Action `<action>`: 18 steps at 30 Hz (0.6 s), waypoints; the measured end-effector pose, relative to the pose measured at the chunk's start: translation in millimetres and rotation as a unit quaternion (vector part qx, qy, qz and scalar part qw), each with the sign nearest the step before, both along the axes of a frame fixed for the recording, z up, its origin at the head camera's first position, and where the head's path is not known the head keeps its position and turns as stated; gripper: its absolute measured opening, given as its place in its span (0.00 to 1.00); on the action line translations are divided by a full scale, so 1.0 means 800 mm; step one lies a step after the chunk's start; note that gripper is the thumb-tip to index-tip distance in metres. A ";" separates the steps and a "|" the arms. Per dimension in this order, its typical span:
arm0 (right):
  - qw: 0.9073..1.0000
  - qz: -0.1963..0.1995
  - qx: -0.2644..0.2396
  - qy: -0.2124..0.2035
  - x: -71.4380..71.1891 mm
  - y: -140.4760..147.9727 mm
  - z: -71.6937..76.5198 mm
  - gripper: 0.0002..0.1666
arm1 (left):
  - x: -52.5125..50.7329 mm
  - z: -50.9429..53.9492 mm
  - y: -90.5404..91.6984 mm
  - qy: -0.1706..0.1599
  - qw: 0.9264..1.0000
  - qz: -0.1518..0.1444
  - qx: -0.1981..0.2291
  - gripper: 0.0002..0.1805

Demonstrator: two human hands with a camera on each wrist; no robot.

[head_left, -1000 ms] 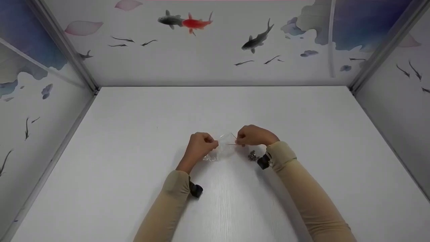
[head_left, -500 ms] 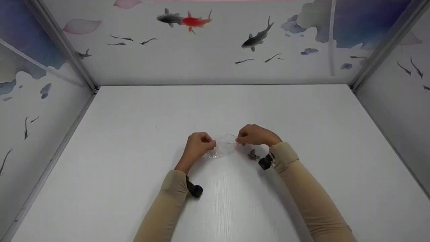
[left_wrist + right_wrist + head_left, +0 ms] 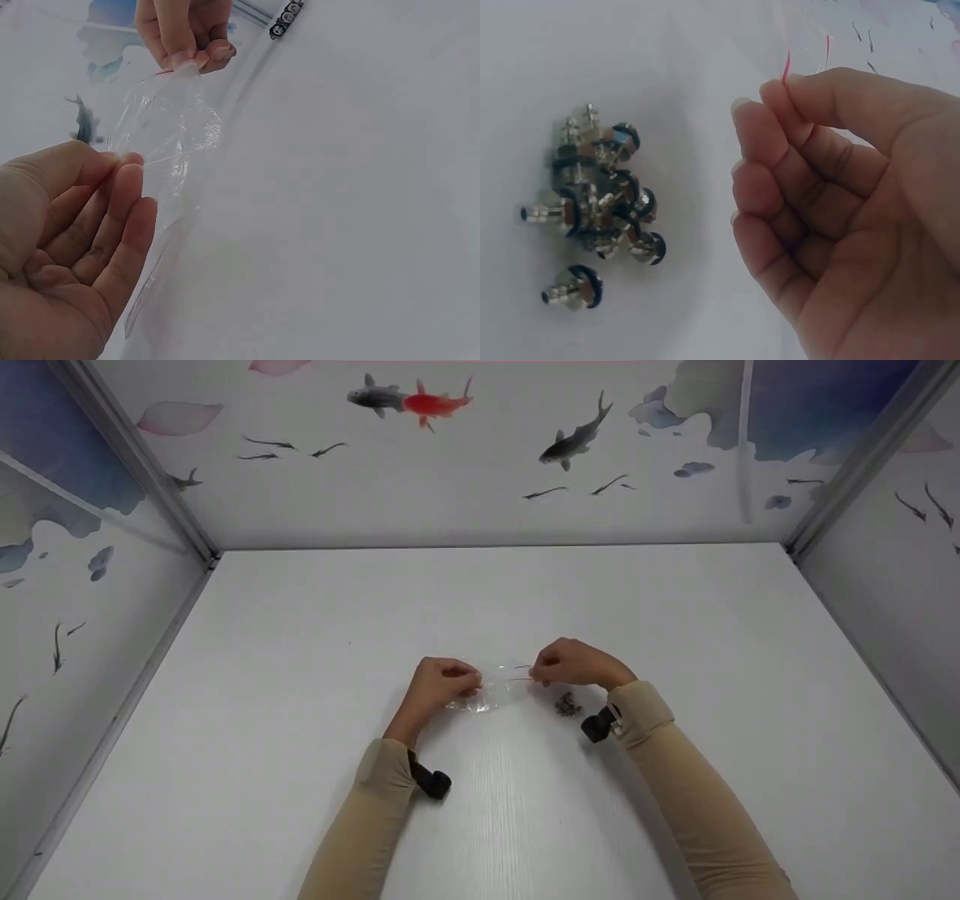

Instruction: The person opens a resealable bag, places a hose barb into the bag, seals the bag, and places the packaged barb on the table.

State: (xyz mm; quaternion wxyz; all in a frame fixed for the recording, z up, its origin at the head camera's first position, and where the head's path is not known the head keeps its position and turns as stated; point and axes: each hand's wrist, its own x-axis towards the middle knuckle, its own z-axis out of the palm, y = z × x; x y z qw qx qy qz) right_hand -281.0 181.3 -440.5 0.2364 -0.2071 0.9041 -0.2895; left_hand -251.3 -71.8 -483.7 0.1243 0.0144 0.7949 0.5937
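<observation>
A clear plastic zip bag [image 3: 495, 690] with a red line along its mouth is stretched between both hands over the white table. My left hand [image 3: 433, 690] pinches one side of it between thumb and forefinger; in the left wrist view the bag [image 3: 169, 135] hangs creased and see-through. At the red-lined end, my right hand [image 3: 577, 664] pinches the edge, and its other fingers curl loosely in the right wrist view. Below that hand lies a pile of small metal fittings [image 3: 568, 705] with dark round ends. Whether the bag holds anything is hard to tell; I see only clear film.
White tabletop [image 3: 300, 607] surrounds the hands. Printed panels with fish [image 3: 439, 405] stand along the back and both sides, joined by metal corner posts. A black wrist camera [image 3: 435, 784] sits under the left cuff, another [image 3: 598, 726] near the fittings.
Both hands have drifted slightly apart, left hand leftward and right hand rightward, and the bag between them lies flatter and more spread. The fittings stay in their pile.
</observation>
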 end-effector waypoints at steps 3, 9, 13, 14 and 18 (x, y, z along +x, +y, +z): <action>1.000 -0.002 0.000 -0.001 0.000 0.001 -0.003 0.15 | -0.001 0.000 0.000 -0.010 1.000 -0.003 -0.012 0.07; 1.000 -0.012 0.012 -0.008 0.002 0.001 -0.003 0.14 | -0.001 0.001 0.001 0.006 0.999 -0.026 -0.040 0.07; 0.999 -0.017 0.023 -0.019 0.004 0.000 0.001 0.13 | 0.000 0.002 0.001 0.034 0.996 -0.056 -0.059 0.07; 0.999 -0.014 0.025 -0.019 0.004 0.000 0.002 0.13 | 0.000 0.002 0.001 0.040 0.995 -0.064 -0.062 0.06; 1.000 0.003 0.019 -0.019 0.005 0.000 0.006 0.13 | 0.000 -0.001 0.001 0.061 0.992 -0.093 -0.058 0.05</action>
